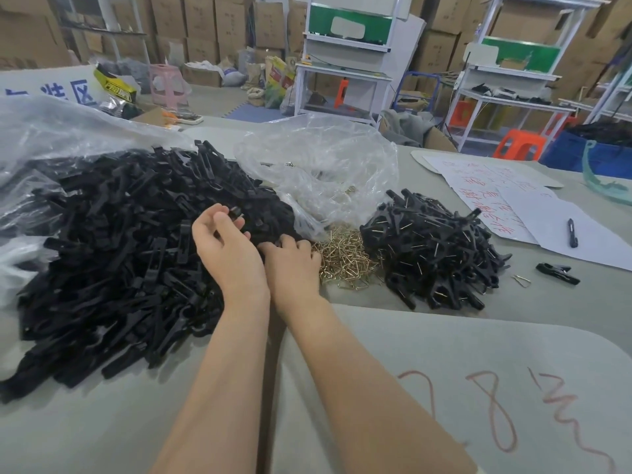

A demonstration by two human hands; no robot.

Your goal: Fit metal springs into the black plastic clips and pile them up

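The person is reaching both bare forearms over a grey table (376, 354). The left hand (225, 248) is hovering over the big heap of black plastic clip pieces (113, 254). Its palm is facing to the right, and its curled fingers and thumb are pinching one small black clip piece (236, 212) just above the heap.

The right hand (293, 260) is lying knuckles up just beside the left one, where the heap is meeting the pile of brass-coloured springs (345, 260). Its fingers are bending down among the parts, and I cannot tell if they are holding anything.

Just to the right of the springs, a smaller pile of assembled clips (434, 254) is sitting on the table, with metal wire showing in them. Behind the springs, a crumpled clear plastic bag (318, 165) is lying open, and a few more springs are showing through it.

Further right, a single clip (557, 272) and a single spring (521, 280) are lying near each other but apart. Behind them, a black pen (573, 233) is resting on white paper sheets (533, 213) with red handwriting.
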